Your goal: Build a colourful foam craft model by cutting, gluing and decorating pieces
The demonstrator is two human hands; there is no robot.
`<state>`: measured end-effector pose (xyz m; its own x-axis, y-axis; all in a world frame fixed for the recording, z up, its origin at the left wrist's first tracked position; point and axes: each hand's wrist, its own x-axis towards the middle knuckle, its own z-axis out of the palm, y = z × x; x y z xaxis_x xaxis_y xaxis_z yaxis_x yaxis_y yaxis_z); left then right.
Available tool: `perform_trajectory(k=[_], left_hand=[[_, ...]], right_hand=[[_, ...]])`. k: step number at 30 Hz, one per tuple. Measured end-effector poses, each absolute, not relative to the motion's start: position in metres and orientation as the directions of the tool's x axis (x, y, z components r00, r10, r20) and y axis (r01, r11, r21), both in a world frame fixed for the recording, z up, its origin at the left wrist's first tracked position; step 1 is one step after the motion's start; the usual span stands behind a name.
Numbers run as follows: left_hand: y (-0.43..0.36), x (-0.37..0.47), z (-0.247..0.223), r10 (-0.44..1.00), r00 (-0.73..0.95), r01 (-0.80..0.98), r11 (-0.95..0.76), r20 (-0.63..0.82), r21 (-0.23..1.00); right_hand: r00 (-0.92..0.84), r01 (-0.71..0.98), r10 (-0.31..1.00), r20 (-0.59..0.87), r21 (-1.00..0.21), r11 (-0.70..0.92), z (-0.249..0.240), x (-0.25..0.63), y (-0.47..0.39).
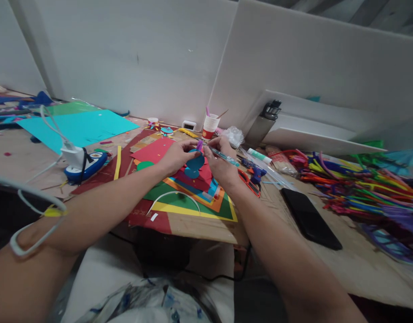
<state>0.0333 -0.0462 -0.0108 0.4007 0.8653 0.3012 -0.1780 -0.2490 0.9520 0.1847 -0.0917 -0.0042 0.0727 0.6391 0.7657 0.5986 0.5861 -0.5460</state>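
Over a stack of coloured sheets, my left hand (176, 157) pinches a blue paper disc (195, 160) by its upper edge. A small purple piece (199, 145) stands at the top of the disc, between the fingertips of both hands. My right hand (221, 162) is closed around a clear bluish pen-like tool (224, 157), its thumb and finger close to the purple piece. A smaller blue disc (191, 172) shows just below the held one. Red paper (155, 150) and green paper (172, 199) lie under the hands.
A power strip (87, 167) and cyan sheet (81, 128) are at left. Stacked paper cups (210, 125) and a bottle (263, 123) stand behind. Orange-handled scissors (249, 183), a black phone (310, 217) and pipe cleaners (347, 179) lie at right.
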Motion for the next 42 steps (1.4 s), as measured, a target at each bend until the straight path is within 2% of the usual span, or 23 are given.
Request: perform_trajectory(k=[16, 42], left_hand=[[-0.047, 0.0341, -0.0106, 0.868, 0.408, -0.153, -0.242, 0.284, 0.958], [-0.0493, 0.0343, -0.0088, 0.867, 0.406, -0.178, -0.233, 0.287, 0.956]], right_hand=[[0.108, 0.57, 0.642, 0.759, -0.576, 0.585, -0.0054, 0.1863, -0.0901], [0.066, 0.593, 0.66, 0.749, -0.561, 0.577, -0.0032, 0.183, -0.0934]])
